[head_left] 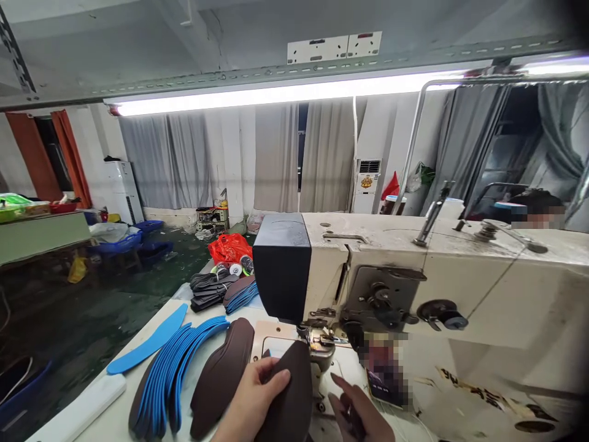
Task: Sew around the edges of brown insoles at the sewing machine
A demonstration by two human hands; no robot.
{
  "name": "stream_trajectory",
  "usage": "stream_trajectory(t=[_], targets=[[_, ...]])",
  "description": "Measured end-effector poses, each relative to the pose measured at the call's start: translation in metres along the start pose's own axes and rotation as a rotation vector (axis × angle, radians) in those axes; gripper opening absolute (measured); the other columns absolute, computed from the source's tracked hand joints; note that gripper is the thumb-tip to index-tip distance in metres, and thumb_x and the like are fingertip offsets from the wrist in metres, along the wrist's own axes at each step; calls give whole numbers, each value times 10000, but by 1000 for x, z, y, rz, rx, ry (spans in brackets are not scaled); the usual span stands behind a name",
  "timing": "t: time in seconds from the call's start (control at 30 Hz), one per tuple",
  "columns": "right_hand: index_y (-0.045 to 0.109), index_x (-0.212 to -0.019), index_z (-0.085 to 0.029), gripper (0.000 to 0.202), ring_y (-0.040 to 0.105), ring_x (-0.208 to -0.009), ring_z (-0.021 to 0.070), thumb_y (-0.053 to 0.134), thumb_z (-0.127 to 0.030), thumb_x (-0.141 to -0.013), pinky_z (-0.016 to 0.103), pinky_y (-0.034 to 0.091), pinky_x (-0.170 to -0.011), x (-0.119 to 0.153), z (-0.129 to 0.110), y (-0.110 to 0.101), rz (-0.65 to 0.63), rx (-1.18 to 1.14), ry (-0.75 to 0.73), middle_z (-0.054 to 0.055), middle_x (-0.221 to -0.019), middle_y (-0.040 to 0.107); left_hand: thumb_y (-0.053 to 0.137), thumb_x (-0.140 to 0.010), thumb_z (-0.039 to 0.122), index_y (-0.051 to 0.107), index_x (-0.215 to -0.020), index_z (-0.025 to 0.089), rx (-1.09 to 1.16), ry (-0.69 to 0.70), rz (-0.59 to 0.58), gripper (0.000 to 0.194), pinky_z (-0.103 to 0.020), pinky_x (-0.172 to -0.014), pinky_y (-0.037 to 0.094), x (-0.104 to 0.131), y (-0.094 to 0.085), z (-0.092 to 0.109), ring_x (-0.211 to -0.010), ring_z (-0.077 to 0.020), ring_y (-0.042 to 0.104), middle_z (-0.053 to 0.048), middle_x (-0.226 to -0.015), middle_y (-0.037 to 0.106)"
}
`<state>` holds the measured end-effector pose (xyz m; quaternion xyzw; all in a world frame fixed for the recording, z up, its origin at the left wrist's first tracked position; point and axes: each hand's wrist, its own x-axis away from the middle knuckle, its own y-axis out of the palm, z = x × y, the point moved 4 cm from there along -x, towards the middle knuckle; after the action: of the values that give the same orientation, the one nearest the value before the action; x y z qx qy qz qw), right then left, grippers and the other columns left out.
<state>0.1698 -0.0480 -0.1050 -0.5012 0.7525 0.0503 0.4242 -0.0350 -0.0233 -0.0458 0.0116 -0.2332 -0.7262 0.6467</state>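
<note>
My left hand pinches a dark brown, curved fabric piece, thumb on top and fingers at its left edge. The piece's upper tip lies by the presser foot and needle area of a sewing machine. To the right of the piece is my right hand, index finger extended toward the machine's post and the other fingers curled round a small dark object that I cannot make out. Left of my left hand lie a brown curved piece, a fanned stack of blue-edged pieces and a single blue piece.
Behind the stacks sit bundled dark pieces, another blue-edged pile and a red plastic bag. A phone, partly blurred, lies under the machine arm. A white bar-like object runs along the table's left edge. Another person's head shows beyond the machine.
</note>
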Motion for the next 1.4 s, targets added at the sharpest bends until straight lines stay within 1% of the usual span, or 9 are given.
stream_trajectory(t=[0.13,0.33,0.4,0.5,0.57,0.7,1.0,1.13,1.4], targets=[[584,-1258,-236,382,561,-504,106,564,-231,-877,148,495,-510,-34,-27,-8,-76,-52,-89,-6,-693,624,836,-555,457,728,-845,138,-53,26,-69,445,-245,-593,504,-1,20,13,-620,-175,664,-41,-670,734],[587,-1303,-208,473,693,-803,169,525,-162,-836,197,546,-722,-56,-28,1,-272,-102,-145,69,-956,730,828,-540,491,735,-847,125,-127,46,-76,486,-258,-605,511,-11,19,19,-631,-184,662,-59,-712,750],[613,-1272,-201,460,684,-765,157,513,-144,-827,179,538,-693,-56,-20,3,-310,-79,-118,65,-896,727,823,-537,512,735,-836,129,-151,41,-81,494,-260,-610,511,-13,17,19,-647,-190,661,-50,-704,743],[613,-1275,-199,466,594,-551,113,503,-147,-825,152,509,-573,-57,-11,4,-341,-26,-106,14,-667,663,822,-529,533,741,-815,145,-171,34,-66,489,-253,-642,512,-13,15,21,-700,-194,660,-25,-698,727],[595,-1298,-208,484,550,-496,103,497,-150,-828,156,493,-539,-59,-10,3,-351,-3,-137,-10,-608,623,821,-532,537,745,-822,153,-162,18,-84,488,-254,-655,514,-12,15,21,-708,-192,658,-22,-709,726],[603,-1289,-247,473,565,-531,98,487,-137,-844,153,490,-543,-69,-14,-2,-368,-24,-179,-9,-658,638,812,-541,557,753,-836,156,-142,28,-117,501,-263,-664,520,-12,16,21,-709,-193,658,-34,-741,736],[657,-1239,-225,377,582,-562,110,488,-229,-902,170,504,-567,-70,-19,-5,-332,-21,-172,22,-679,679,823,-483,582,767,-869,163,-167,41,-80,571,-284,-678,538,-16,17,21,-725,-212,671,-48,-789,761],[673,-1219,-235,372,560,-515,104,475,-233,-904,172,496,-537,-71,-21,-4,-341,-6,-157,2,-614,649,835,-463,577,766,-875,168,-139,21,-59,585,-308,-687,548,-10,16,22,-727,-225,677,-58,-831,764],[683,-1194,-209,397,592,-545,111,452,-166,-874,182,507,-546,-78,-30,-9,-364,-2,-164,9,-622,651,887,-429,478,695,-1116,202,-65,35,-182,765,-390,-896,520,5,17,19,-1086,-353,614,-106,-1048,735]])
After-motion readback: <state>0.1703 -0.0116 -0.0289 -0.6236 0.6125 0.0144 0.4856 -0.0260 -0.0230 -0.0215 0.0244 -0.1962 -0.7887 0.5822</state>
